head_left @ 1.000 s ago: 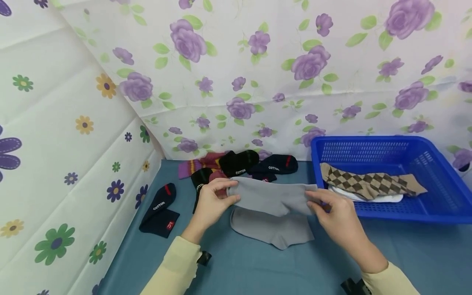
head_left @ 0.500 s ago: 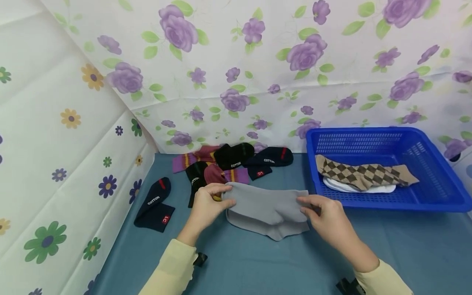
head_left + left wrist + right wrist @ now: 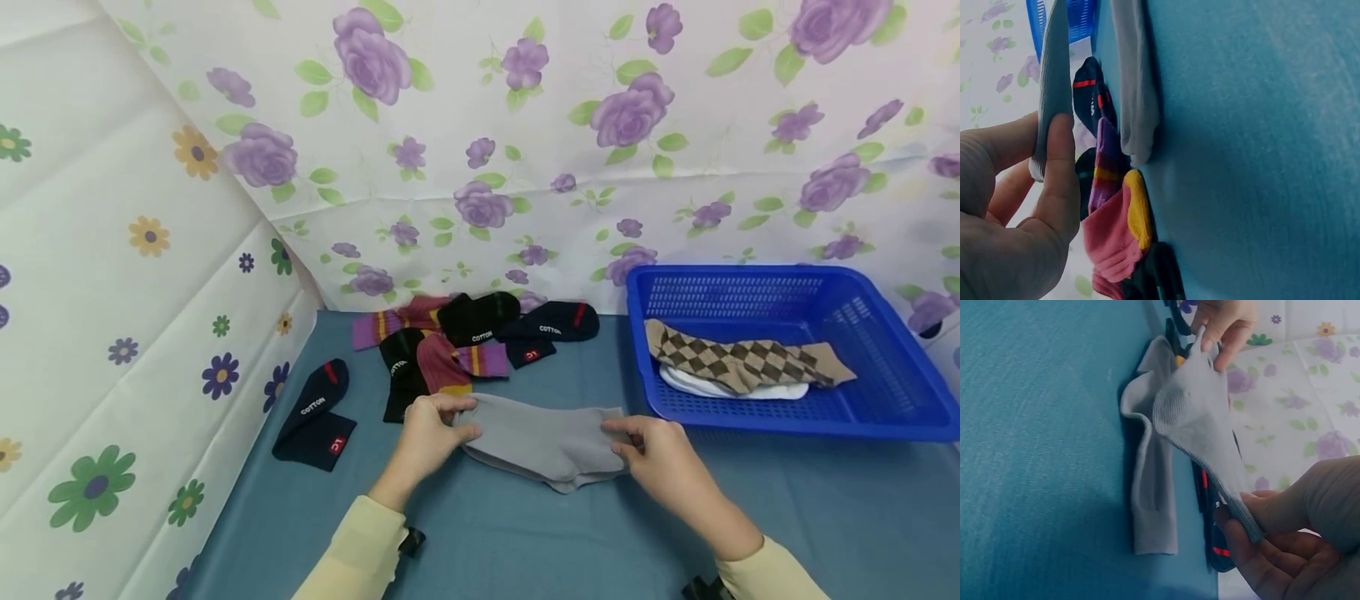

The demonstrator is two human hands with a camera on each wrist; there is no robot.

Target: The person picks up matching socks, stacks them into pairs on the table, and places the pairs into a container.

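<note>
Both hands hold a grey sock (image 3: 536, 433) stretched sideways between them. My left hand (image 3: 429, 433) pinches one end with thumb and fingers, and my right hand (image 3: 660, 450) pinches the other. A second grey sock (image 3: 1155, 512) lies flat on the blue cloth just under it. In the head view the held sock hides most of that one. The left wrist view shows a gap between the held sock and the lower grey sock (image 3: 1137, 94).
A blue basket (image 3: 795, 423) at the right contains a brown argyle sock (image 3: 750, 363) over a white one (image 3: 697, 383). Black, navy and maroon-purple socks (image 3: 438, 360) lie in a loose group at the back. A folded navy sock (image 3: 315, 425) lies at left, near the flowered sheet.
The held grey sock has come down over the lower one, now covering most of it in the head view. Both hands keep their pinch. The head view has shifted slightly.
</note>
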